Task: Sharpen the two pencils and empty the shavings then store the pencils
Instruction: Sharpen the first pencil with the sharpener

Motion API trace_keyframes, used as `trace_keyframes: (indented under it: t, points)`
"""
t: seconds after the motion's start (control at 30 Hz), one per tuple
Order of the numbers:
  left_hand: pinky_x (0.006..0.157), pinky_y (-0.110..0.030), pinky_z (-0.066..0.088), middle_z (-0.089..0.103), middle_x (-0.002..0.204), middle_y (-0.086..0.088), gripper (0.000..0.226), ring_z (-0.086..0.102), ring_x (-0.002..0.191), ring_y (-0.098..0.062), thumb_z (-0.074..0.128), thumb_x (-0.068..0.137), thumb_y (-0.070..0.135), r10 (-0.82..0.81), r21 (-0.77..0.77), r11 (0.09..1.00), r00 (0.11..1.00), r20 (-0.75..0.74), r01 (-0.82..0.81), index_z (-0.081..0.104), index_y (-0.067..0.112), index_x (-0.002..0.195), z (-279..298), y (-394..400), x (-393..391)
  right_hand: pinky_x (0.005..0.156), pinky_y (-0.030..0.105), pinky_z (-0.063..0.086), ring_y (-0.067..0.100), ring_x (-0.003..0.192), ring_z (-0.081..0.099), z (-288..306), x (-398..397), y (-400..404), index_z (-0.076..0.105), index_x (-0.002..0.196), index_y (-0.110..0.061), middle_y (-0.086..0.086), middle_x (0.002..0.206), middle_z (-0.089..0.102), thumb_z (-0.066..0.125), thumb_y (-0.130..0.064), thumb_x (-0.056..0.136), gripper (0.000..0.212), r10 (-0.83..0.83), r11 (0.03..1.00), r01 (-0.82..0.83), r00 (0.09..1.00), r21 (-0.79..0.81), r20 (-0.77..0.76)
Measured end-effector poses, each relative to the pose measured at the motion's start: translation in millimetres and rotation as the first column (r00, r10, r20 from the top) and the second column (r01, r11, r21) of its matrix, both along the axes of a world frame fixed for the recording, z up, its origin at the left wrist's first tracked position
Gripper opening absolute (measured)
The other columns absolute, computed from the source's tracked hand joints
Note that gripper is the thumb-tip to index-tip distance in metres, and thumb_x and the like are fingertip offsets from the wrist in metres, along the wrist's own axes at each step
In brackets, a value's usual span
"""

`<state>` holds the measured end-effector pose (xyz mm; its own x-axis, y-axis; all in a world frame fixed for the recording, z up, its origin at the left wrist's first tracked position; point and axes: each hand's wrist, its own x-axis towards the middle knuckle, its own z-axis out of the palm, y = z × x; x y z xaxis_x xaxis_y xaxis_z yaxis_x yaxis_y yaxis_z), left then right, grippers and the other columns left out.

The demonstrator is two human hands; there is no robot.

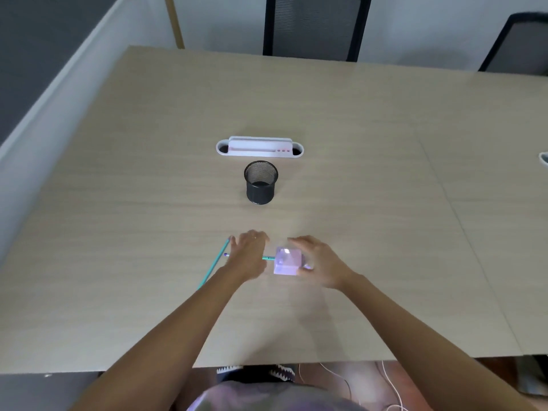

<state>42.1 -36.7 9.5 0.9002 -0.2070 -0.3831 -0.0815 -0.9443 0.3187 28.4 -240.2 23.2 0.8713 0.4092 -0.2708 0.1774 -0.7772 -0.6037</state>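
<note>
A pale purple box-shaped sharpener (286, 261) stands on the table near the front. A teal pencil (268, 258) pokes into its left side and runs left under my left hand (248, 256), which is closed around the pencil. My right hand (318, 262) holds the sharpener from the right, fingers over its top. A second teal pencil (214, 264) lies slanted on the table just left of my left hand. Further back stand a black mesh cup (261, 183) and a white desk organiser (259, 148).
The wooden table (385, 203) extends wide on all sides. Two dark chairs (314, 25) stand behind its far edge. A white object (544, 158) peeks in at the right edge. Cables lie on the floor below the front edge.
</note>
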Motion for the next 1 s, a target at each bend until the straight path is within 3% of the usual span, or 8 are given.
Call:
trace_keyframes:
  t: [0.07,0.17,0.3,0.57,0.77,1.0]
  points:
    - [0.113,-0.046,0.025,0.057,0.126,-0.003,0.028,0.05,0.12,-0.026,0.055,0.094,0.016,-0.038,-0.083,0.996,0.999,-0.007,0.037,0.053,0.019,0.122,-7.7,0.9,-8.5,0.091,0.034,0.047,0.028,0.105,0.055,-0.6,3.5,15.8,0.048,0.132,-0.016,0.009,0.121,0.056,0.068,-0.014,0.074,0.061,0.046,0.992,-0.053,0.997,-0.118,-0.063]
    - [0.084,-0.039,0.05,0.068,0.101,-0.012,0.013,0.061,0.094,-0.034,0.054,0.095,0.014,0.055,-0.296,0.953,0.998,-0.022,-0.059,0.063,0.012,0.103,-15.0,-1.7,-15.1,0.086,0.039,0.049,0.032,0.103,0.057,-6.6,1.8,27.3,0.05,0.126,-0.016,0.01,0.117,0.058,0.068,-0.018,0.076,0.054,0.022,0.971,-0.031,0.999,-0.236,-0.04]
    - [0.07,-0.035,0.045,0.065,0.089,-0.016,0.02,0.06,0.084,-0.035,0.051,0.097,0.016,0.073,-0.355,0.931,0.997,-0.037,-0.081,0.065,0.005,0.089,-18.3,1.2,-17.6,0.081,0.036,0.049,0.034,0.098,0.058,-8.6,-2.5,30.8,0.05,0.125,-0.015,0.011,0.114,0.057,0.066,-0.019,0.078,0.05,0.0,0.967,0.002,1.0,-0.255,0.007]
    - [0.073,-0.037,0.044,0.062,0.089,-0.019,0.03,0.058,0.085,-0.036,0.05,0.099,0.024,0.071,-0.317,0.946,0.998,-0.001,-0.067,0.063,0.002,0.083,-21.8,4.5,-22.7,0.081,0.041,0.052,0.036,0.098,0.058,-8.0,-2.6,34.9,0.049,0.123,-0.012,0.012,0.114,0.055,0.063,-0.015,0.079,0.047,0.009,0.948,-0.003,1.0,-0.318,0.017]
    - [0.074,-0.037,0.043,0.063,0.092,-0.016,0.036,0.06,0.088,-0.034,0.047,0.1,0.033,0.059,-0.204,0.978,0.997,0.042,-0.049,0.064,0.004,0.086,-17.8,2.3,-22.9,0.077,0.04,0.051,0.037,0.094,0.059,-7.2,-5.7,35.6,0.048,0.124,-0.012,0.012,0.114,0.054,0.062,-0.014,0.081,0.045,0.004,0.948,0.006,0.999,-0.317,0.032]
    - [0.075,-0.034,0.042,0.064,0.096,-0.012,0.034,0.06,0.091,-0.031,0.05,0.098,0.035,0.069,-0.202,0.978,0.995,0.078,-0.052,0.066,0.006,0.092,-24.3,8.9,-23.7,0.075,0.04,0.051,0.038,0.091,0.059,-4.0,-8.1,37.7,0.048,0.122,-0.012,0.012,0.113,0.054,0.062,-0.013,0.081,0.044,0.002,0.948,0.007,1.0,-0.318,0.028]
